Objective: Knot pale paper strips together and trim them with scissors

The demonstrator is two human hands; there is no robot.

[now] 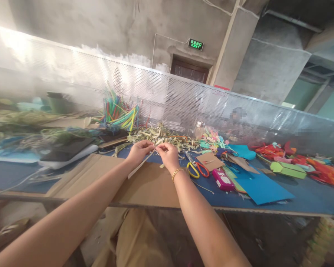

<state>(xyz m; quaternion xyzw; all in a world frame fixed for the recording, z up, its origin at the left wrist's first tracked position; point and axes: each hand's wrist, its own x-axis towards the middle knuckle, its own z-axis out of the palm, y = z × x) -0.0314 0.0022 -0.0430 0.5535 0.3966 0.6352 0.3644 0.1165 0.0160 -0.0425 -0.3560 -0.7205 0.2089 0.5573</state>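
Observation:
My left hand (139, 152) and my right hand (168, 155) meet fingertip to fingertip above the front of the table. Both are closed in a pinch. A thin pale strip (137, 168) runs from the pinched fingers down to the left, beside my left wrist; its material is too blurred to tell. Just beyond my fingers spreads a heap of curled, dry greenish strips (158, 131). Under my hands lies a sheet of brown cardboard (153, 185). Scissors with a yellow and a red handle (197, 170) lie right of my right wrist.
A magenta box (222, 179) and blue sheets (263, 187) lie to the right, with red-orange pieces (320, 168) farther off. On the left stand bundled coloured strips (119, 113) and a black-topped white device (69, 152). A perforated metal screen (180, 100) borders the table's far side.

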